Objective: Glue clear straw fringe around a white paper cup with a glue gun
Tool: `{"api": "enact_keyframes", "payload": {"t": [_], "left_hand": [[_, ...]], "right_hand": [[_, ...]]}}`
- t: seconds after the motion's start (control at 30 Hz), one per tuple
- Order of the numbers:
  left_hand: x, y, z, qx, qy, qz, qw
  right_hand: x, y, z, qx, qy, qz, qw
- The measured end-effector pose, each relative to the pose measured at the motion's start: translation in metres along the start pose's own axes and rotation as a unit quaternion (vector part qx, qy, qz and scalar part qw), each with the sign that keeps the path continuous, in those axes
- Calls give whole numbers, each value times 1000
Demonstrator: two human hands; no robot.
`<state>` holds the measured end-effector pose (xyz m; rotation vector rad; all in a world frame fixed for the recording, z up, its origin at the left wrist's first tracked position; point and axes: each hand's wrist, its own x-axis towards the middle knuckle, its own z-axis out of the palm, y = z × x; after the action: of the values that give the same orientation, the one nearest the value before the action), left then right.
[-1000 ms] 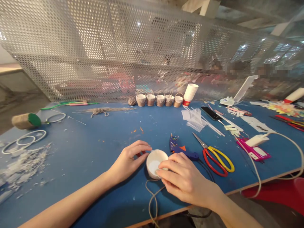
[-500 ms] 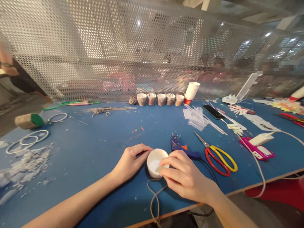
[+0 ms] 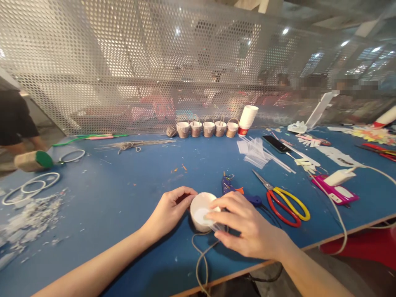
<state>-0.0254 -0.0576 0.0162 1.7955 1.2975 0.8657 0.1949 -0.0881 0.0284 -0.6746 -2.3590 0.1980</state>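
Note:
A small white paper cup (image 3: 199, 202) stands on the blue table in front of me, its opening tilted toward me. At its left side, my left hand (image 3: 173, 208) is closed, thumb and forefinger tips against the wall near the rim. My right hand (image 3: 247, 222) grips the cup from the right, with fingers reaching over the rim into it and the thumb low outside. A blurred, see-through patch shows between that thumb and the cup; I cannot make it out. Thin twine (image 3: 202, 258) trails from the cup's base over the table's front edge.
A blue glue gun (image 3: 228, 186), partly behind my right hand, lies near red-and-yellow scissors (image 3: 286, 202). Clear strips (image 3: 255, 152), a phone (image 3: 276, 144) and a pink power strip (image 3: 337, 193) lie rightward. Several small twine-handled buckets (image 3: 208, 129) and stacked cups (image 3: 248, 119) line the mesh screen.
My right thumb has dropped slightly away from the cup's wall, while its fingers remain inside. My left hand keeps its place. The view has shifted slightly, and a person at far left has moved.

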Motion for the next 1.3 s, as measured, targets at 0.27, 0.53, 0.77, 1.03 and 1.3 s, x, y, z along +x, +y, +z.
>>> {"api": "enact_keyframes", "payload": {"t": [0.27,0.53,0.77,1.03,1.3], "left_hand": [[1,-4,1,-13,8,15,1000],[3,-9,1,12,15,55,998],[2,-10,1,17,19,88,996],[2,-16,1,9,35,122,992],[5,-17,-10,96,26,282,954]], "right_hand": [[-2,48,-30,-5,-14,259,966],[-9,48,-19,-134,-208,281,927],[-4,62,-11,-115,-107,318,935],[-9,59,-20,320,46,337,884],[-12,25,-27,208,4,269,940]]}}
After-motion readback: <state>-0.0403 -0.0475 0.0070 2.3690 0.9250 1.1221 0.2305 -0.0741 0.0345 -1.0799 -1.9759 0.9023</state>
